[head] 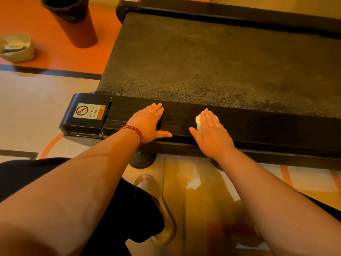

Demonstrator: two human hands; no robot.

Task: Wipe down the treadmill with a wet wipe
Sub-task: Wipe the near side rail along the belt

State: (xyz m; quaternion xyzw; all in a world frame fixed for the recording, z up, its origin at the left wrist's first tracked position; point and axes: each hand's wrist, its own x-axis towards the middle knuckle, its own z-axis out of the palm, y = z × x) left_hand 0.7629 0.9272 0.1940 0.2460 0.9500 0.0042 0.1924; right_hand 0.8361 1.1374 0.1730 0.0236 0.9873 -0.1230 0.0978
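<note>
Nearest: a pale rubbery slipper (156,189) on the glossy beige-and-orange floor (27,111).

Left hand (147,122), string of red beads (135,131) at the wrist, lies flat on the black ribbed side rail (267,126) of the low black treadmill (239,150). Grip slack, fingers straight, holding nothing; probably bracing.

Right hand (212,133), near it on the same rail, presses the crumpled white wet wipe (199,121) under palm and straight fingers. Grip not curled round it; wipe edges show past the fingertips and on the thumb side.

Step judged: wiping the near rail. Next move calls for even downward pressure while sliding along the ridges, perhaps toward the smooth black plastic end cap (88,124) with its warning sticker.

Beyond: coarse woven dark belt (203,61), mottled with grey dust; likely to drag on the wipe.

Far: tapered terracotta bin (77,28) with a black liner, and a small beige basket (18,50).
</note>
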